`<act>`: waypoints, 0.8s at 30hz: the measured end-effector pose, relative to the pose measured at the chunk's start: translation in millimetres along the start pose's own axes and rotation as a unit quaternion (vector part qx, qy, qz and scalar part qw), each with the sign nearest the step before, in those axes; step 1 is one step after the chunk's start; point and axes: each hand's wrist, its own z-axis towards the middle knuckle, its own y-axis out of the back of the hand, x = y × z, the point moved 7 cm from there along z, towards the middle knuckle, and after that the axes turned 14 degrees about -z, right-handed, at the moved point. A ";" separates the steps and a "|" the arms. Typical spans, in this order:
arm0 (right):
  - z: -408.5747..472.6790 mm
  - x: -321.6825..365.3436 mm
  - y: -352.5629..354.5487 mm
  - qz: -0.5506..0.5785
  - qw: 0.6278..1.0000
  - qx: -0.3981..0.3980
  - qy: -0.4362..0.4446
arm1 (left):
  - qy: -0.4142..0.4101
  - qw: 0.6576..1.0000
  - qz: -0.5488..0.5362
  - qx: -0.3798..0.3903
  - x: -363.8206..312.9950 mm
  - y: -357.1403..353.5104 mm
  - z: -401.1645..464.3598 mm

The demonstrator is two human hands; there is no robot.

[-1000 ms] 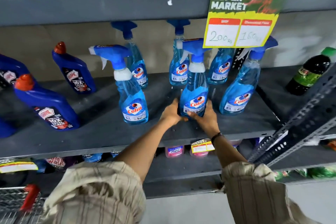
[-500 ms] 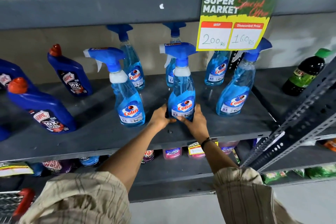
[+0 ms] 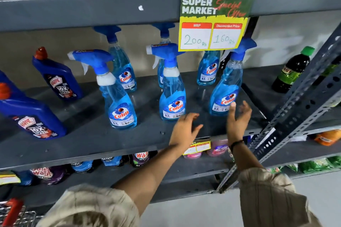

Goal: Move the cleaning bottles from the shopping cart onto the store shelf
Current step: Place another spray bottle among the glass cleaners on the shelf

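Several blue Colin spray bottles stand upright on the grey middle shelf [image 3: 88,140]. The middle front spray bottle [image 3: 172,97] stands free, just left of my left hand [image 3: 184,131], which is open and holds nothing. My right hand [image 3: 238,121] is open too, fingers spread, close in front of the right spray bottle [image 3: 226,88] without gripping it. Another spray bottle [image 3: 118,101] stands at the front left. A corner of the shopping cart [image 3: 13,214] with its red handle shows at the bottom left.
Dark blue Harpic bottles [image 3: 57,77] stand at the left of the shelf. A green-capped dark bottle [image 3: 293,70] stands at the right. A price sign [image 3: 212,24] hangs from the upper shelf. A slotted metal brace [image 3: 302,108] slants across the right. Pouches fill the lower shelf.
Both hands have let go of the middle spray bottle, which now stands on the shelf, and have drawn back to the right with fingers open.
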 end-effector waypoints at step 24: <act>-20.7 -9.5 -3.8 -0.044 0.998 0.029 0.025 | 0.033 0.999 0.029 0.023 -7.5 -28.4 30.8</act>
